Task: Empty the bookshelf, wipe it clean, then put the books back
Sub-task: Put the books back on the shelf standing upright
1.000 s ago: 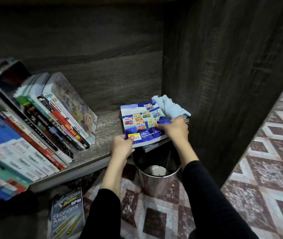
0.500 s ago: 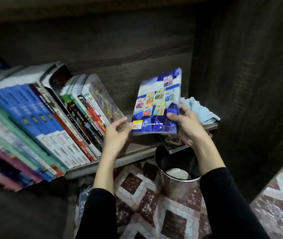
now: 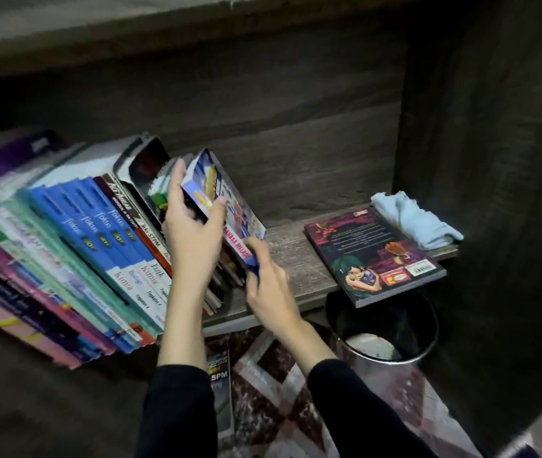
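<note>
Wooden shelf (image 3: 296, 259) — left hand (image 3: 190, 236), right hand (image 3: 269, 289) grip tilted blue book (image 3: 230, 200).

Two hands: left hand (image 3: 191, 239), right hand (image 3: 268, 289). One blue glossy paperback (image 3: 226, 200); one dark red illustrated book (image 3: 372, 256), right; one pale blue folded cloth (image 3: 411, 219); one round shiny metal bin (image 3: 382, 357); one book on the floor (image 3: 221, 391), near. The row of leaning books (image 3: 97, 246), left, is too blurred to count.
</note>
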The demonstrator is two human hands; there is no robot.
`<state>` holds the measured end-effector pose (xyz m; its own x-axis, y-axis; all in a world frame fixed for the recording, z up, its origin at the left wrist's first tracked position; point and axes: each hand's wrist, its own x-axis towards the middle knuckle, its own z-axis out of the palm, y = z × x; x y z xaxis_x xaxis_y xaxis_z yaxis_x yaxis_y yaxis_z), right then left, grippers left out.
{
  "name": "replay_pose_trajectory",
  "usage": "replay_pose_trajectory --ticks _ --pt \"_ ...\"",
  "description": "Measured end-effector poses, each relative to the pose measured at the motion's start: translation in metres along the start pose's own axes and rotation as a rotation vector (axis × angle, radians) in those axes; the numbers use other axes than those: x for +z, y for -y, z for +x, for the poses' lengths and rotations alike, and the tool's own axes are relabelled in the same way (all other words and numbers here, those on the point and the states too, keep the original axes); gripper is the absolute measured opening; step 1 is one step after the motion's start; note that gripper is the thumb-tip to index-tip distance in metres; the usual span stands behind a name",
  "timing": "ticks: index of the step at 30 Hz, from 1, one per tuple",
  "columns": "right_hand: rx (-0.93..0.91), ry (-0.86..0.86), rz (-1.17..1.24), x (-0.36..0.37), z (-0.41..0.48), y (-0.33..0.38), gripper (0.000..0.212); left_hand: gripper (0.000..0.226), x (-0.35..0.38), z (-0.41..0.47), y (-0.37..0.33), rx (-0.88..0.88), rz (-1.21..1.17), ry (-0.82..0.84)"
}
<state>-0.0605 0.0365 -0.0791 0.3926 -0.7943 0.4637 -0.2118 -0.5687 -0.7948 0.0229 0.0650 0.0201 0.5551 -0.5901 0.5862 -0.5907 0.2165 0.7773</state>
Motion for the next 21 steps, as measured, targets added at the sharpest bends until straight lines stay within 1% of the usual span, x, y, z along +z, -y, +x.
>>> replay_pose_trajectory --ticks 2,4,8,10,12,13,14,16,19,21 --pt "0.032 0.008 0.043 0.003 0.003 -0.003 0.057 0.059 -0.005 0.001 0.006 0.033 0.080 0.003" --pt "0.084 0.027 0.079 0.003 0.007 -0.009 0.056 0.059 -0.011 0.000 0.007 0.064 0.185 0.023" --pt "0.198 0.122 0.219 0.006 0.014 -0.023 0.053 0.064 -0.012 -0.002 0.016 0.106 0.525 0.039" --pt "0.209 0.217 0.254 -0.001 0.019 -0.033 0.059 0.063 -0.008 -0.002 0.019 0.151 0.580 0.036" --pt "0.230 0.330 0.268 -0.009 0.024 -0.043 0.070 0.062 -0.005 -0.001 0.020 0.173 0.572 0.050" --pt "0.247 0.353 0.249 -0.013 0.025 -0.046 0.075 0.063 -0.005 -0.001 0.020 0.174 0.563 0.063" --pt "0.265 0.345 0.216 -0.014 0.026 -0.049 0.078 0.063 -0.006 0.000 0.020 0.170 0.562 0.080" --pt "0.292 0.299 0.133 -0.014 0.025 -0.050 0.078 0.069 -0.008 0.003 0.020 0.151 0.591 0.114" --pt "0.315 0.248 0.112 -0.009 0.024 -0.048 0.069 0.077 -0.008 0.009 0.017 0.116 0.657 0.166" --pt "0.330 0.168 0.121 -0.006 0.025 -0.047 0.062 0.079 -0.005 0.011 0.017 0.129 0.697 0.160"
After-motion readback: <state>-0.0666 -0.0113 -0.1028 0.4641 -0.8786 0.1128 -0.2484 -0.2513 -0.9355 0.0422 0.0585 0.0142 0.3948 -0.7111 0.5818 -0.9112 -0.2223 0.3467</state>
